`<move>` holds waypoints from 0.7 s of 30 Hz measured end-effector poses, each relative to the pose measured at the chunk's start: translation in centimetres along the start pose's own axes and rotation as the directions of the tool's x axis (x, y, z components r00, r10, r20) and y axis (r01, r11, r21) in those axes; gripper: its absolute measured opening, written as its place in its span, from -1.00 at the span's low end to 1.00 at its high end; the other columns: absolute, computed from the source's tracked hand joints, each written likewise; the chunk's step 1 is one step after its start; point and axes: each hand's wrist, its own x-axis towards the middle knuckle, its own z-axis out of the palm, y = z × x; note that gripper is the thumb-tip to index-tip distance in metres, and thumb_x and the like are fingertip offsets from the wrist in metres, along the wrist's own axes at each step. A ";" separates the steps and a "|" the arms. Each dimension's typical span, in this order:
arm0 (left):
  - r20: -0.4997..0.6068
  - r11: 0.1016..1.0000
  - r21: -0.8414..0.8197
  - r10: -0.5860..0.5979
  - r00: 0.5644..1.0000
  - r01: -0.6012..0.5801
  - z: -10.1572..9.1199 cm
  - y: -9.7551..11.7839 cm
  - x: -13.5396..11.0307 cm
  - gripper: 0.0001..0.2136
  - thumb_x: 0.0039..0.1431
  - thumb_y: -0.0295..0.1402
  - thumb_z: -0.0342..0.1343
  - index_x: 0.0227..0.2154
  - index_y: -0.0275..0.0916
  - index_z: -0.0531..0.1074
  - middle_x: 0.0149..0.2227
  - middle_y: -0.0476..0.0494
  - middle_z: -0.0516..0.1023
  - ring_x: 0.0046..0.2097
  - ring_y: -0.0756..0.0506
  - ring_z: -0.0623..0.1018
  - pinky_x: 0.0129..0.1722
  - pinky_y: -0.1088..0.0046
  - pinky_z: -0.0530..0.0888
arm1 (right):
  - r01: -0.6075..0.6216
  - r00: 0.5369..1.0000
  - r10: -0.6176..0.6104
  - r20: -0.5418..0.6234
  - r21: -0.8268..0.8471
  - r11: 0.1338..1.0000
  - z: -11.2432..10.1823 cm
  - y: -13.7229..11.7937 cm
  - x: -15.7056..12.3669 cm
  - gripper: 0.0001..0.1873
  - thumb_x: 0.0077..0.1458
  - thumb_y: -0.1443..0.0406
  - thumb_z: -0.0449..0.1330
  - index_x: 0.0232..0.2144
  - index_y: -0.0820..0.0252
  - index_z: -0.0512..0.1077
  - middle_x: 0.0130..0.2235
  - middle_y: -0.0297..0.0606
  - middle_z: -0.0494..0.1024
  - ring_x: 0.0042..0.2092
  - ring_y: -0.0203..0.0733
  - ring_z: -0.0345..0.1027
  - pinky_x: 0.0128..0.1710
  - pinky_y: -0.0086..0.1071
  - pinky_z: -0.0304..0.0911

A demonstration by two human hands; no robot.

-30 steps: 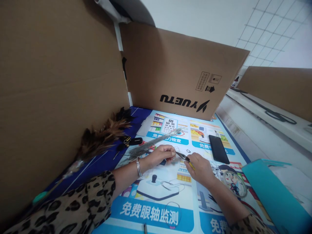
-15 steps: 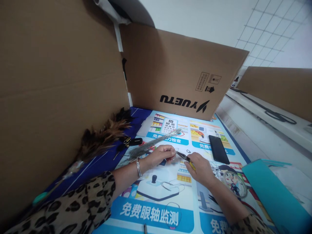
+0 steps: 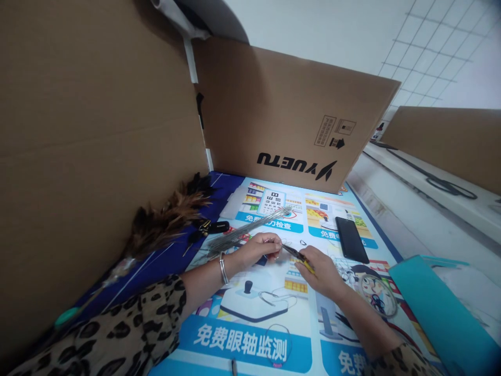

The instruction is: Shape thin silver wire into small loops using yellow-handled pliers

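Note:
My left hand (image 3: 258,249), with a silver bangle on its wrist, pinches a thin piece of wire just above the printed poster (image 3: 250,339) that covers the table. My right hand (image 3: 320,269) is closed round yellow-handled pliers (image 3: 294,253), whose dark jaws point left and meet the wire at my left fingertips. A bundle of straight thin wires (image 3: 250,228) lies just behind my left hand. Small bent wire loops (image 3: 274,298) rest on the poster in front of my hands.
A black phone (image 3: 351,239) lies right of my hands. A feather duster (image 3: 164,222) and black keys (image 3: 213,226) lie at the left. Cardboard walls (image 3: 289,115) stand behind and to the left. A teal folder (image 3: 438,308) sits at the right.
Almost nothing differs. My right hand and the pliers have edged slightly left, closer to my left fingertips.

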 end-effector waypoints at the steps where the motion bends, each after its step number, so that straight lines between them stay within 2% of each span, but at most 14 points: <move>1: 0.002 1.000 -0.009 -0.004 1.000 0.004 0.0 0.0 0.0 -0.81 0.05 -0.27 0.09 -0.47 -0.32 0.32 -0.53 -0.03 0.36 -0.52 0.05 0.35 -0.50 0.52 0.27 | 0.004 1.000 -0.004 -0.002 0.005 1.000 0.0 0.0 0.0 -0.78 0.13 0.20 0.03 -0.20 0.17 0.27 -0.32 -0.22 0.39 -0.26 -0.18 0.27 -0.29 -0.35 0.21; 11: 0.029 0.999 -0.032 -0.010 1.000 0.011 0.3 0.3 -0.2 -0.82 0.04 -0.29 0.10 -0.48 -0.33 0.33 -0.56 -0.02 0.36 -0.53 0.04 0.35 -0.51 0.52 0.26 | 0.017 0.999 -0.016 -0.027 0.022 1.000 0.3 0.1 -0.1 -0.77 0.13 0.21 0.03 -0.18 0.18 0.27 -0.30 -0.21 0.39 -0.23 -0.17 0.27 -0.26 -0.33 0.20; 21: 0.013 1.000 -0.016 -0.010 1.000 0.010 0.1 0.2 0.0 -0.80 0.03 -0.26 0.12 -0.47 -0.32 0.33 -0.52 -0.03 0.37 -0.53 0.07 0.34 -0.50 0.53 0.27 | -0.042 0.999 0.042 -0.003 0.053 0.998 0.1 -0.3 0.1 -0.82 0.14 0.22 0.02 -0.22 0.15 0.30 -0.32 -0.25 0.40 -0.27 -0.21 0.29 -0.31 -0.39 0.20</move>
